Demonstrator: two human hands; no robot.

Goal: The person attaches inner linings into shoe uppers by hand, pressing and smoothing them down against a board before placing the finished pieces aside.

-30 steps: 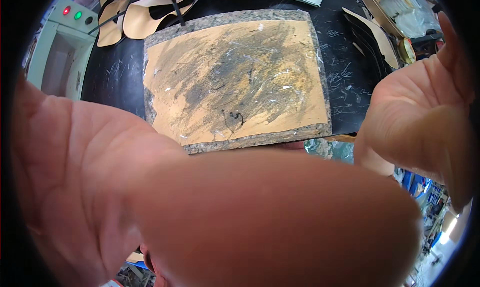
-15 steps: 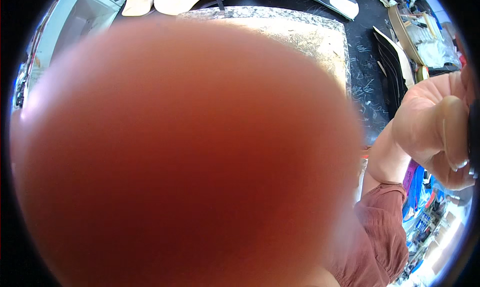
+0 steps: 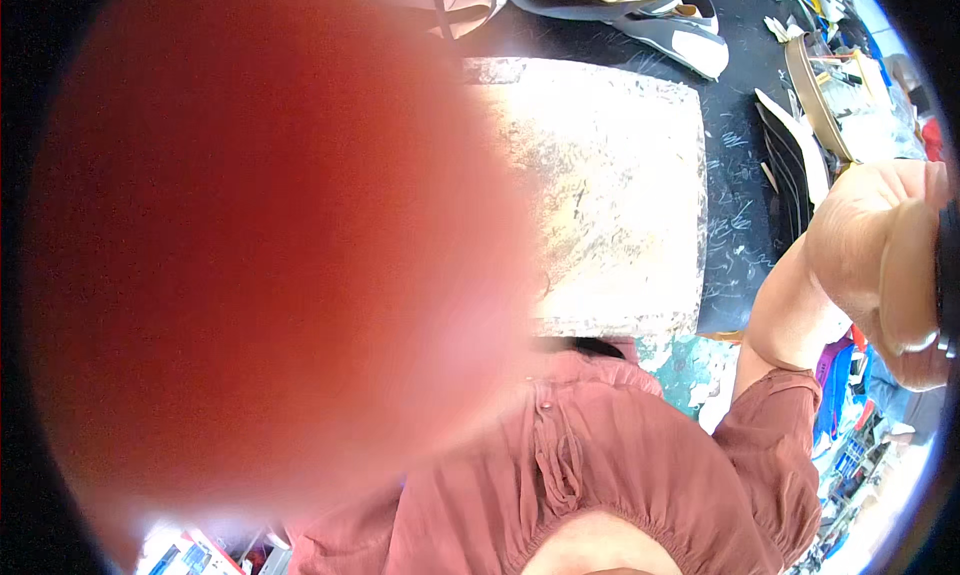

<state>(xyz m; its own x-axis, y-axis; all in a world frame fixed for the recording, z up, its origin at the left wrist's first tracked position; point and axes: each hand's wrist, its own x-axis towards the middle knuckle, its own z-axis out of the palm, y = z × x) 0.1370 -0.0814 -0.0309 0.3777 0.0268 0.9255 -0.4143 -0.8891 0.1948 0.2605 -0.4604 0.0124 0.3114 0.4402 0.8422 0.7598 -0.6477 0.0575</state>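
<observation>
A large, blurred red-orange shape, apparently a finger of my left hand, is very close to the lens and covers the left side. Its other fingers are hidden. My right hand is raised at the right rim, its fingers curled against a dark edge that is mostly cut off from view. Below both lies a pale, worn board with a speckled border, partly hidden by the blur. Neither hand touches it.
The board rests on a black, scratched tabletop. Several shoes lie along its far side. A dark shoe piece with a pale edge is on the right, beside a tan-rimmed container of odds and ends.
The blurred finger has shifted left, uncovering more of the board and my reddish-brown top. The table and shoes sit slightly lower in view. My right hand stays curled at the rim.
</observation>
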